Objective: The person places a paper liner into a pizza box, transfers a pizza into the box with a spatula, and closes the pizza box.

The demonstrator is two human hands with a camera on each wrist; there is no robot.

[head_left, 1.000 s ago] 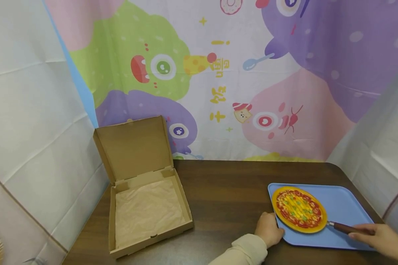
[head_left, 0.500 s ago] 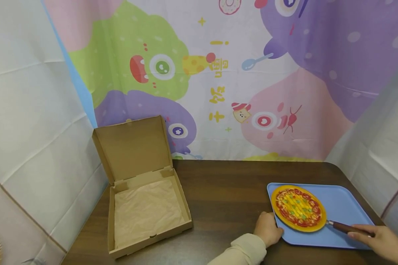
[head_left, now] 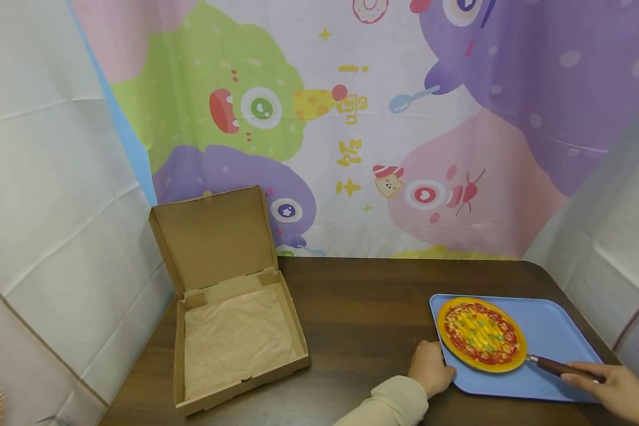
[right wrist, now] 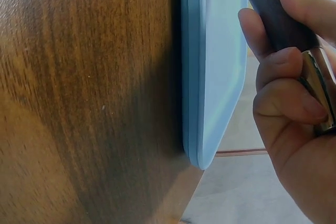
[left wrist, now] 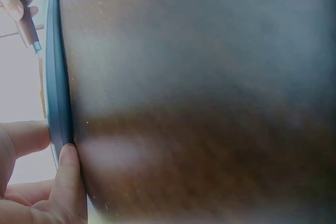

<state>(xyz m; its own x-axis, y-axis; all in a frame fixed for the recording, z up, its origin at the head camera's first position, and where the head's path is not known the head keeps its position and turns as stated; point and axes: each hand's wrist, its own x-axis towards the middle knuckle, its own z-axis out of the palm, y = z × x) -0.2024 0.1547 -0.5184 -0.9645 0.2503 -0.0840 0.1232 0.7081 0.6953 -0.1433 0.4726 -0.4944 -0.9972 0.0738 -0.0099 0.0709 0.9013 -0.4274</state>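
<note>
A round toy-like pizza (head_left: 481, 335) with a yellow rim lies toward the left side of the blue tray (head_left: 551, 331). My left hand (head_left: 429, 368) pinches the tray's near left edge; in the left wrist view, the thumb and a finger (left wrist: 67, 174) meet at the rim. My right hand (head_left: 612, 384) grips the dark wooden handle (head_left: 551, 365) of a pizza server, its fingers curled round it in the right wrist view. The server's metal neck meets the pizza's right edge, and its blade is hidden beneath the pizza.
An open cardboard pizza box (head_left: 295, 346) stands at the left of the brown table (head_left: 362, 307), its lid (head_left: 220, 239) raised at the back. Crumpled brown paper (head_left: 239, 340) lines the bottom. A printed cloth (head_left: 357, 225) hangs behind the table, and pale cloth walls flank it.
</note>
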